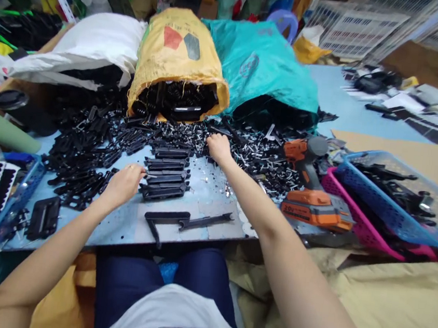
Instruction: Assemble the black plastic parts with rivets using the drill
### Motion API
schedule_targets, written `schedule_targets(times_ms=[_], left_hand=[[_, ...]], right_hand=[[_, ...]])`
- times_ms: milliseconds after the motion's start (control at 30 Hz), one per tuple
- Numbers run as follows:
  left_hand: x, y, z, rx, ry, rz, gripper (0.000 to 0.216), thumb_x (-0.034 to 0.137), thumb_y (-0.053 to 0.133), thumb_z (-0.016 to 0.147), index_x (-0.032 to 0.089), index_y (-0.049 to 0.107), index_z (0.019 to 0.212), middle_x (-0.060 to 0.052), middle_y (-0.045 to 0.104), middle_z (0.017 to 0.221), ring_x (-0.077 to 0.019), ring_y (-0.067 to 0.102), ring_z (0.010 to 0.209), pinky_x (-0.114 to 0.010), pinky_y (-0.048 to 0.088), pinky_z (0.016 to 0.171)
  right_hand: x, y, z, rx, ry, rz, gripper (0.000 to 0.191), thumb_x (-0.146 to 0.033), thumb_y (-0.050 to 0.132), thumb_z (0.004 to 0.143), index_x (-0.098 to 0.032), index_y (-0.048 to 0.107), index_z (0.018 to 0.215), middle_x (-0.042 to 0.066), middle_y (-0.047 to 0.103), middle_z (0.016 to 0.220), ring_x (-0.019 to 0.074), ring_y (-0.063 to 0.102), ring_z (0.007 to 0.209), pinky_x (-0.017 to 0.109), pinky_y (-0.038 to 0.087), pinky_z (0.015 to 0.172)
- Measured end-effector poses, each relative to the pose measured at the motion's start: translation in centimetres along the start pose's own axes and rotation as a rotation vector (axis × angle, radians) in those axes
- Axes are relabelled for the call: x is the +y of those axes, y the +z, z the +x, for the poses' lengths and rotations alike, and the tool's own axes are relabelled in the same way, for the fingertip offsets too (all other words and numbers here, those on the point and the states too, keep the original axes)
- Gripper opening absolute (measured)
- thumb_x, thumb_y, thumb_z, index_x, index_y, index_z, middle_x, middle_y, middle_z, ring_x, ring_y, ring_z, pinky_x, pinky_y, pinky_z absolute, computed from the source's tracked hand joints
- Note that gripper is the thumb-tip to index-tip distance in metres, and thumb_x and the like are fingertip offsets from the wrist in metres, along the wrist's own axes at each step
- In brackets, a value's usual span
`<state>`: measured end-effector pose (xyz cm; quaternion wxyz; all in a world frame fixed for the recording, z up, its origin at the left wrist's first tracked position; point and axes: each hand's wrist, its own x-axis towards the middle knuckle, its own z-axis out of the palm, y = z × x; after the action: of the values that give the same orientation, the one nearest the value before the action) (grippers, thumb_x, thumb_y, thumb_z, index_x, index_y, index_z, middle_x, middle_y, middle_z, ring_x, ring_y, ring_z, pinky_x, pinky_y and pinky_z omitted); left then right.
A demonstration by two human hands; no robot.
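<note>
My left hand (123,184) rests on the blue table (118,226), fingers curled, touching the left end of a neat row of black plastic parts (166,174). Whether it grips one is unclear. My right hand (218,148) reaches further out, fingers bunched down into a scatter of small screws and black parts (251,157). What it pinches is hidden. Closer to me lies a black bracket with a long arm (182,220).
An orange cordless drill (310,189) lies at the right beside a pink basket (357,228) and a blue basket (398,204) of black parts. White (86,48), yellow (180,50) and teal (264,64) sacks spill black parts at the back. A blue tray (15,205) sits left.
</note>
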<state>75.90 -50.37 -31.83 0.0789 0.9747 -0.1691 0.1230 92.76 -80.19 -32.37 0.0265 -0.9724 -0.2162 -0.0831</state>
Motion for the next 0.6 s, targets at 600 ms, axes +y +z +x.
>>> schedule_targets(times_ms=[600], left_hand=[[6.7, -4.5, -7.2, -0.309, 0.125, 0.267, 0.022, -0.001, 0.04, 0.078, 0.012, 0.058, 0.08, -0.013, 0.06, 0.078, -0.0252, 0.058, 0.079, -0.033, 0.044, 0.064]], right_hand=[[-9.5, -3.3, -17.9, -0.093, -0.234, 0.703, 0.024, -0.035, 0.053, 0.087, -0.016, 0.054, 0.073, 0.002, 0.059, 0.071, 0.0113, 0.054, 0.064, 0.022, 0.042, 0.061]])
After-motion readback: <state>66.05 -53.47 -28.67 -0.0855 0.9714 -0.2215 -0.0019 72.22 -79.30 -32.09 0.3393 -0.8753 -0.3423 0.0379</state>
